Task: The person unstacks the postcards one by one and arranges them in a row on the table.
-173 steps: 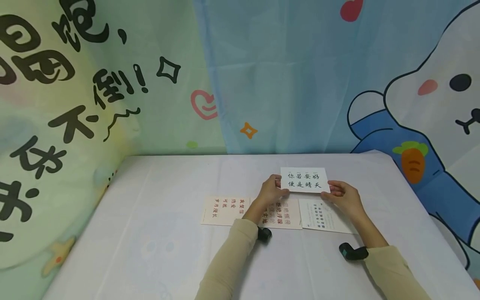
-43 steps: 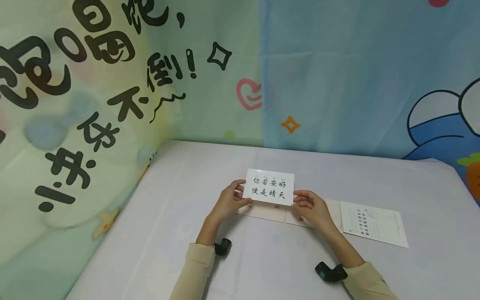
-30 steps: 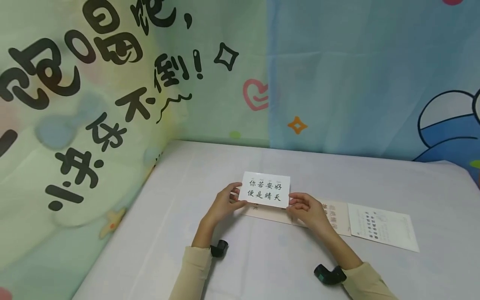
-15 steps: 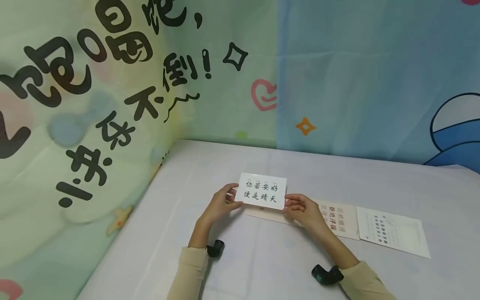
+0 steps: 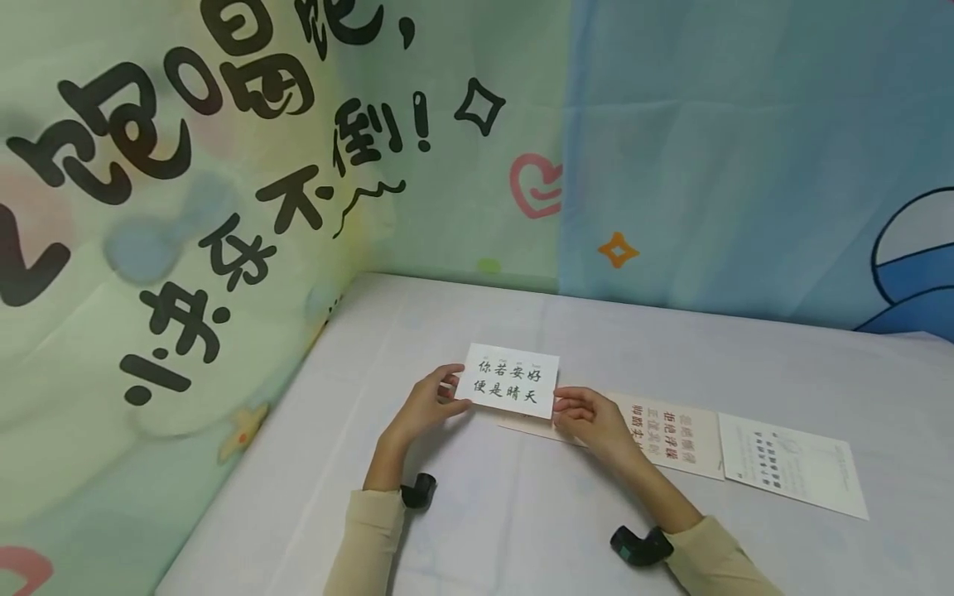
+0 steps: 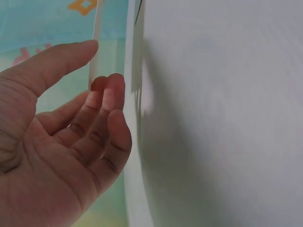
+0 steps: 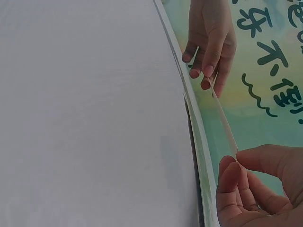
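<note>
Room: cartoon-print cloth hangs behind and to your left, green with black characters on the left, blue on the right.
Surface: your table (image 5: 522, 530) wears a pale cloth, and two more cards lie flat on it to your right, a beige card (image 5: 671, 430) and a white sheet (image 5: 793, 463).
Card: you hold the white card (image 5: 509, 382) up off the table, print facing you, just above the beige card's left end.
Left hand: your left hand (image 5: 425, 406) pinches the card's left edge, thumb in front and fingers behind.
Right hand: your right hand (image 5: 589, 418) pinches the card's right edge the same way.
Head view: only here can the card's two lines of black characters be read (and the bands on both wrists seen).
Left wrist view: shows the card edge-on between thumb (image 6: 57, 61) and fingertips.
Right wrist view: shows the card as a thin strip running between both hands, slightly bowed.
</note>
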A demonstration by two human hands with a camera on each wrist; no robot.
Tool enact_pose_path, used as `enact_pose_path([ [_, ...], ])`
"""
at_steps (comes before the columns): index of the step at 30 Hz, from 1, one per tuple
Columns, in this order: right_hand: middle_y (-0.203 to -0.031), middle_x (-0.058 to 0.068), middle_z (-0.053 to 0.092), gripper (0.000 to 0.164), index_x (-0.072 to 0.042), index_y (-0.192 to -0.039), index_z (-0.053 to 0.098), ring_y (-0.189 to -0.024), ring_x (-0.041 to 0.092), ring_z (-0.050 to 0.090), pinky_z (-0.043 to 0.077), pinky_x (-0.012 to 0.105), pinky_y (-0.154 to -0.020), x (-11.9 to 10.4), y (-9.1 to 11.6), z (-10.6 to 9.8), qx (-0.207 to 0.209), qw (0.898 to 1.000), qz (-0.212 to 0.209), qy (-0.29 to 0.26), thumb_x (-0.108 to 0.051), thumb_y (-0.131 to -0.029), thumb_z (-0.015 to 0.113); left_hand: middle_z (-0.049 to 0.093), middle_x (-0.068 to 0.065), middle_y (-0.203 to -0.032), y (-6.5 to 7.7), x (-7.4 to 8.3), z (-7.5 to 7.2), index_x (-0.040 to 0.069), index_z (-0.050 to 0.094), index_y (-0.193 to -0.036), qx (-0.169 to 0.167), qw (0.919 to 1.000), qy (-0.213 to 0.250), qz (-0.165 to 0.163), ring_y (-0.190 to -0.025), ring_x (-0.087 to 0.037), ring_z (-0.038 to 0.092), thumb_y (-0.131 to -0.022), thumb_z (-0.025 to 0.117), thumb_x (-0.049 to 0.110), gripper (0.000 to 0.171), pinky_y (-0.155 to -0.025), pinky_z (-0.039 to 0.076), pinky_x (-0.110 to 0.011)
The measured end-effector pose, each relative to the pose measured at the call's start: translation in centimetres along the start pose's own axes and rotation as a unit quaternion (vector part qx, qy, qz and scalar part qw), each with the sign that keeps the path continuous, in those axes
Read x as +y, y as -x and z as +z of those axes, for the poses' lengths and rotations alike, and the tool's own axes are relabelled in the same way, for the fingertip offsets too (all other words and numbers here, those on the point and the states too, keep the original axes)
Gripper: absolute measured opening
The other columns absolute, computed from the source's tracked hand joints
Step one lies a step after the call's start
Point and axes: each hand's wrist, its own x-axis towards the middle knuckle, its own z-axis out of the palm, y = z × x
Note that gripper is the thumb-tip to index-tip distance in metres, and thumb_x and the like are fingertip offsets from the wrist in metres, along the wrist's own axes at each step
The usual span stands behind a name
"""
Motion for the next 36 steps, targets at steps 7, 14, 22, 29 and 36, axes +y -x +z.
enact_pose_path([
  [7, -0.112, 0.024, 0.063, 0.043, 0.011, -0.127, 0.054, -0.088, 0.013, 0.062, 0.05, 0.014, -0.072, 0.2, -0.4, 1.0, -0.016, 1.0, -0.003, 0.006, -0.002, -0.089, 0.067, 0.058, -0.011, -0.112, 0.3, -0.5, -0.8, 0.002, 0.051, -0.137, 0.009, 0.9998, -0.001, -0.019, -0.095, -0.022, 0.058, -0.083, 0.076, 0.004, 0.059, -0.084, 0.051, -0.035],
  [14, -0.113, 0.024, 0.062, 0.043, 0.011, -0.128, 0.054, -0.082, 0.006, 0.061, 0.05, 0.015, -0.069, 0.2, -0.6, 1.7, -0.04, 0.999, -0.002, -0.003, -0.001, -0.089, 0.066, 0.059, -0.013, -0.112, 0.5, -1.3, -1.6, 0.001, 0.052, -0.134, 0.015, 0.9997, 0.003, -0.018, -0.096, -0.023, 0.058, -0.083, 0.076, 0.004, 0.057, -0.084, 0.05, -0.035],
  [22, -0.111, 0.023, 0.063, 0.043, 0.011, -0.128, 0.053, -0.085, 0.009, 0.063, 0.052, 0.018, -0.071, -0.2, -0.8, 2.5, -0.061, 0.998, 0.004, -0.013, 0.0, -0.089, 0.065, 0.061, -0.013, -0.112, 0.8, -1.9, -2.3, 0.002, 0.056, -0.131, 0.032, 0.999, -0.003, -0.031, -0.096, -0.024, 0.06, -0.081, 0.078, 0.004, 0.055, -0.084, 0.051, -0.037],
  [29, -0.114, 0.022, 0.063, 0.047, 0.009, -0.132, 0.052, -0.086, 0.009, 0.064, 0.052, 0.02, -0.072, -0.2, -1.1, 3.5, -0.084, 0.996, 0.015, -0.001, -0.004, -0.089, 0.065, 0.061, -0.014, -0.114, 1.1, -2.5, -3.1, 0.004, 0.057, -0.131, 0.042, 0.9982, -0.013, -0.04, -0.097, -0.026, 0.06, -0.082, 0.077, 0.004, 0.054, -0.081, 0.051, -0.037],
  [36, -0.116, 0.025, 0.062, 0.045, 0.011, -0.133, 0.049, -0.087, 0.018, 0.067, 0.055, 0.025, -0.075, -0.7, -1.5, 4.4, -0.089, 0.995, 0.021, -0.03, -0.002, -0.093, 0.062, 0.062, -0.015, -0.113, 1.1, -2.7, -3.9, 0.003, 0.056, -0.132, 0.053, 0.9975, -0.019, -0.043, -0.097, -0.027, 0.061, -0.082, 0.076, 0.002, 0.054, -0.08, 0.052, -0.038],
])
